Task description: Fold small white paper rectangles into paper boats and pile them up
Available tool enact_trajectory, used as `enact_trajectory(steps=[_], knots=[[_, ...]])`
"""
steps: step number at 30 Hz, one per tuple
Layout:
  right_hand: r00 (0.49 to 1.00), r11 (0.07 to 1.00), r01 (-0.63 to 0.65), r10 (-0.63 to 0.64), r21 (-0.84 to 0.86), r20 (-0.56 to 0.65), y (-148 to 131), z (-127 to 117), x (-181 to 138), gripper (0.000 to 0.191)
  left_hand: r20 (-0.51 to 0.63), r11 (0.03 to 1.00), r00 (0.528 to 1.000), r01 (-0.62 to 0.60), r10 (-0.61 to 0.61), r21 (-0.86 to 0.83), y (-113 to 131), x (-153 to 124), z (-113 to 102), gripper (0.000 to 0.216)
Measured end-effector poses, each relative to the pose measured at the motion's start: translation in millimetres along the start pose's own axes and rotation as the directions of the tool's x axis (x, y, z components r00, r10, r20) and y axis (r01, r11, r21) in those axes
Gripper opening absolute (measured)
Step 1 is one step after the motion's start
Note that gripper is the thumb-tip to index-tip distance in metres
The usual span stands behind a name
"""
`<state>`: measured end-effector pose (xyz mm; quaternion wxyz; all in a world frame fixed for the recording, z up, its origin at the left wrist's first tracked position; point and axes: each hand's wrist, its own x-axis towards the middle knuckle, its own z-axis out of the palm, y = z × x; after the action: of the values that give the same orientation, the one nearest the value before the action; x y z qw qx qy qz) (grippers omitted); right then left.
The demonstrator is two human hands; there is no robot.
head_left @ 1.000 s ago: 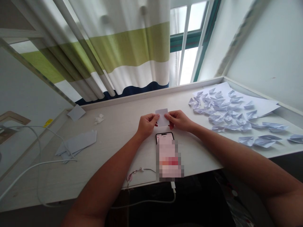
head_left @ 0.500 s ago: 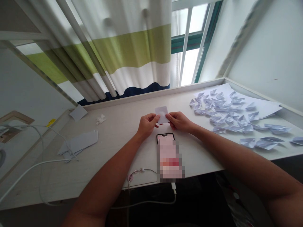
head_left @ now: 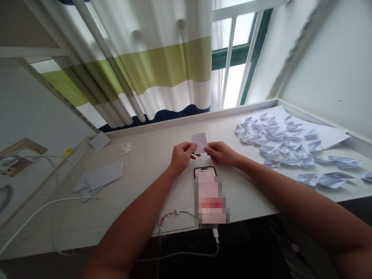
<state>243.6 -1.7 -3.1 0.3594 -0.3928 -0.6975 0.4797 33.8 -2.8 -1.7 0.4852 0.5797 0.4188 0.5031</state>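
Note:
A small white piece of paper [head_left: 199, 140], nearly square, is held up between my two hands over the middle of the table. My left hand [head_left: 183, 155] pinches its lower left edge between thumb and fingers. At the lower right corner, my right hand [head_left: 219, 152] pinches it the same way. Whether the paper is folded in layers I cannot tell. Just below the hands lies a phone [head_left: 207, 197] with a lit screen, partly blurred out, and a charging cable [head_left: 215, 234] plugged into its near end.
Several folded paper boats [head_left: 280, 139] cover the right of the table, some on larger white sheets [head_left: 328, 133]. To the left lie a stack of paper [head_left: 101, 176], a crumpled scrap [head_left: 126, 148] and a square sheet [head_left: 99, 141]. White cables [head_left: 55, 199] loop over the left side.
The whole view has shifted slightly, with things now a little lower and to the right. Both hands keep their pinch on the paper, which tilts a little differently.

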Motion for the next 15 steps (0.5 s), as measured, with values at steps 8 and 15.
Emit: enact_trajectory(steps=[8, 15], knots=[[0.996, 0.970, 0.038, -0.017, 0.242, -0.087, -3.1, -4.8, 2.0, 0.060, 0.078, 0.999, 0.997, 0.031, -0.028, -0.036, 1.1, -0.3, -1.5, 0.050], [0.996, 0.882, 0.007, 0.037, 0.471, -0.083, -3.8, -8.1, 2.4, 0.039, 0.064, 0.987, 0.997, 0.063, -0.054, -0.150, 7.7, -3.8, 0.1, 0.040]])
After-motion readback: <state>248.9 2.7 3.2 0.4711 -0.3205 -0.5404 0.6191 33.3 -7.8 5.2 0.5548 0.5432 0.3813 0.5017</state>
